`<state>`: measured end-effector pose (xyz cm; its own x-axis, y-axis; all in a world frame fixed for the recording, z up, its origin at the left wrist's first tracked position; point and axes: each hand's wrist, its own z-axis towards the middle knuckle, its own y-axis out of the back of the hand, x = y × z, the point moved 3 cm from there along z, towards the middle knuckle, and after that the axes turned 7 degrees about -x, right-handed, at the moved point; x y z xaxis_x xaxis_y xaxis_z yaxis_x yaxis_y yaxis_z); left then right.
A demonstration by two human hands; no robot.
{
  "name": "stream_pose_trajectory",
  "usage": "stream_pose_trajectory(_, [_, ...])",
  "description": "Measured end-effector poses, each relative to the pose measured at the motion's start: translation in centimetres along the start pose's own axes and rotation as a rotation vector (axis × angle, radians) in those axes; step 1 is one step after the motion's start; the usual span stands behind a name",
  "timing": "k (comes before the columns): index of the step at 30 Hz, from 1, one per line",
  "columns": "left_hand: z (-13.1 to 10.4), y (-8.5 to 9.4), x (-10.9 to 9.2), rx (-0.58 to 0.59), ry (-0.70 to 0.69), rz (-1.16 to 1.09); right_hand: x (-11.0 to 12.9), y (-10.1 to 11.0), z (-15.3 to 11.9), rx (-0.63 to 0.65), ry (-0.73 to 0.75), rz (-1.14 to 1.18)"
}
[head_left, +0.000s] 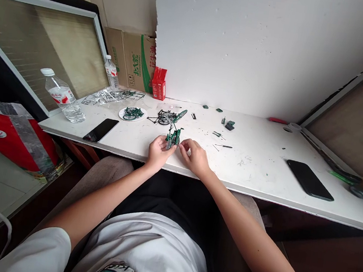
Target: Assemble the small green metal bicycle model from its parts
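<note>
Head view, seated worker: two bare hands meet just inside the near edge of a white table (250,177).
Left hand (158,152): thumb and fingers clamped on the lower part of a green-and-grey model assembly (173,137), which rises above the grip.
Right hand (196,158): fingertips drawn close at the assembly's right side; whether they pinch a small part cannot be told.
Toward the far edge: a spoked wheel (166,117) lies close behind the assembly, with a white plate (121,112) of green parts to its left.
Left-hand room: a strip of tabletop separates the left hand from a black smartphone (101,130) by the near edge.
Right-hand room: a thin dark tool (226,146) lies near the right hand; beyond it, scuffed tabletop runs wide to a second smartphone (309,180) toward the right end.
Near edge: close below both wrists, the tightest side.
</note>
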<state>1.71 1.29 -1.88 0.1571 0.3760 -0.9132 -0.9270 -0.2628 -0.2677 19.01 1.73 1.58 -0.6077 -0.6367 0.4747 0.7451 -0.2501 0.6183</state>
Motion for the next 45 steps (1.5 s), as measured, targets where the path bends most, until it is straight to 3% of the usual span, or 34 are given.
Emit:
stream_pose_trajectory(10, [0.2, 0.2, 0.1, 0.03, -0.021, 0.075, -0.5, -0.3, 0.0, -0.014, 0.083, 0.134])
stream_pose_trajectory(26, [1.1, 0.1, 0.8, 0.291, -0.03, 0.078, -0.5, 0.0, 0.1, -0.014, 0.058, 0.225])
stream_pose_trajectory(45, [0.3, -0.1, -0.1, 0.226, -0.022, 0.136, -0.8, -0.4, 0.2, 0.025, -0.021, 0.173])
